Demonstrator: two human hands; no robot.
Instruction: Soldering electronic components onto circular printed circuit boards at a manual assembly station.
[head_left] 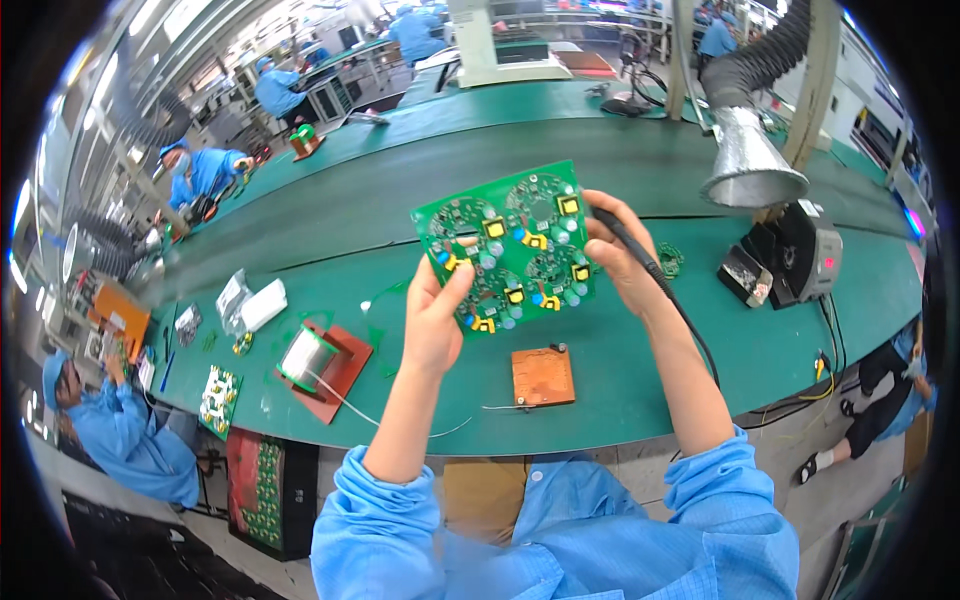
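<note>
My left hand (434,312) grips the lower left edge of a green circuit board (527,262), thumb on its front face. The board is raised above the bench and tilted toward me, carrying yellow transformers, blue parts and round capacitors around several ring-shaped cutouts. At its right edge my right hand (628,268) is closed around the black handle of a soldering iron (622,236), whose cord runs down past my forearm; the iron's tip is hidden. The fingers of this hand also meet the board's edge, though I cannot tell how firmly.
A solder wire reel (306,357) on a red-brown stand trails wire along the green bench (470,400). Nearby lie an orange-brown block (543,377) and another board (219,400). To the right stand a soldering station (806,252) and a fume-extraction hood (752,165). Co-workers (125,430) sit at left.
</note>
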